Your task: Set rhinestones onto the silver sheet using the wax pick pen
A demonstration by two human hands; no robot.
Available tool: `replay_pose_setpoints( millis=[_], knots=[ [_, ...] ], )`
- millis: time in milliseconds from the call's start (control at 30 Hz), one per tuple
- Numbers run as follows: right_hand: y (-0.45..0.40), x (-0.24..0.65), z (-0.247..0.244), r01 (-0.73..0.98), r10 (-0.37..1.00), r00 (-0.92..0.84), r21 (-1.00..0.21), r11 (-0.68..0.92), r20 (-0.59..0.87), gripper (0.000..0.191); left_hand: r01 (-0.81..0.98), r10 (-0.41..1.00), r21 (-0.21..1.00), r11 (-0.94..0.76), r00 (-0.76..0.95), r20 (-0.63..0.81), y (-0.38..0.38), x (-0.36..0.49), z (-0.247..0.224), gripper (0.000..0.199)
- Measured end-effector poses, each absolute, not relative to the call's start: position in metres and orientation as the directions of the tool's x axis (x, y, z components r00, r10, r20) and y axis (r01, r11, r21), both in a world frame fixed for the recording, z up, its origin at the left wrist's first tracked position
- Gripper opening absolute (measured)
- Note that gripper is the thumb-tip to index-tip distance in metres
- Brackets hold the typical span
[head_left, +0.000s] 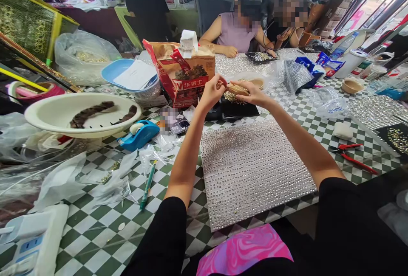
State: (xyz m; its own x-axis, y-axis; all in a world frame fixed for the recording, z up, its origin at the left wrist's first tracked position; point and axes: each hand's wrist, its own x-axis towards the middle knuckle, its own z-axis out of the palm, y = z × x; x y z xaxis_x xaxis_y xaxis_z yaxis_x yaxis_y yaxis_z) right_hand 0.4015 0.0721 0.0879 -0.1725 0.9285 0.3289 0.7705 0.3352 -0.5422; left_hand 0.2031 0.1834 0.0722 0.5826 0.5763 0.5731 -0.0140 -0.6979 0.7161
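Both my hands are raised close together over a black tray (245,111) that bears small gold beads (232,97). My right hand (253,92) is wrapped round a beige object (238,89), whose exact kind I cannot make out. The fingers of my left hand (214,91) are pinched together beside its left end, near something small and reddish; what they hold is too small to name. Below my forearms lies a sheet covered with rows of shiny rhinestones (255,174), flat on the checkered tablecloth (105,229).
Left are a white basin (41,112), a blue tape dispenser (140,135) and a green pen (148,186). A paper bag (191,76) stands behind my left hand. Red-handled pliers (353,157) lie right. A person in a purple top (237,34) sits across.
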Motion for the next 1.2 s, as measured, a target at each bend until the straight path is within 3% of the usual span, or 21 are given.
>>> replay_pose_setpoints(
  millis=[100,300,467,833,1000,1200],
  knots=[
    [0.073,0.405,0.098,0.735,0.918,-0.155,-0.578,0.354,0.366,0.072,-0.056,0.593,0.744,-0.666,0.565,0.574,0.187,0.206,0.071,0.026],
    [0.089,0.422,0.106,0.826,0.911,-0.086,-0.483,0.291,0.403,0.077,-0.073,0.649,0.809,-0.583,0.558,0.517,0.195,0.215,0.063,0.031],
    [0.103,0.434,0.090,0.877,0.946,-0.033,-0.444,0.181,0.321,0.075,0.029,0.658,0.765,-0.644,0.530,0.535,0.202,0.225,0.049,0.031],
    [0.113,0.448,0.057,0.893,0.952,-0.069,-0.407,0.192,0.299,0.051,0.199,0.655,0.656,-0.728,0.482,0.581,0.215,0.224,0.031,0.031],
    [0.114,0.450,0.048,0.882,0.956,-0.058,-0.435,0.183,0.286,0.053,0.232,0.652,0.636,-0.736,0.497,0.573,0.215,0.225,0.030,0.032],
    [0.116,0.441,0.044,0.864,0.954,-0.042,-0.468,0.184,0.298,0.056,0.253,0.656,0.635,-0.730,0.519,0.548,0.217,0.221,0.032,0.019]
  ],
)
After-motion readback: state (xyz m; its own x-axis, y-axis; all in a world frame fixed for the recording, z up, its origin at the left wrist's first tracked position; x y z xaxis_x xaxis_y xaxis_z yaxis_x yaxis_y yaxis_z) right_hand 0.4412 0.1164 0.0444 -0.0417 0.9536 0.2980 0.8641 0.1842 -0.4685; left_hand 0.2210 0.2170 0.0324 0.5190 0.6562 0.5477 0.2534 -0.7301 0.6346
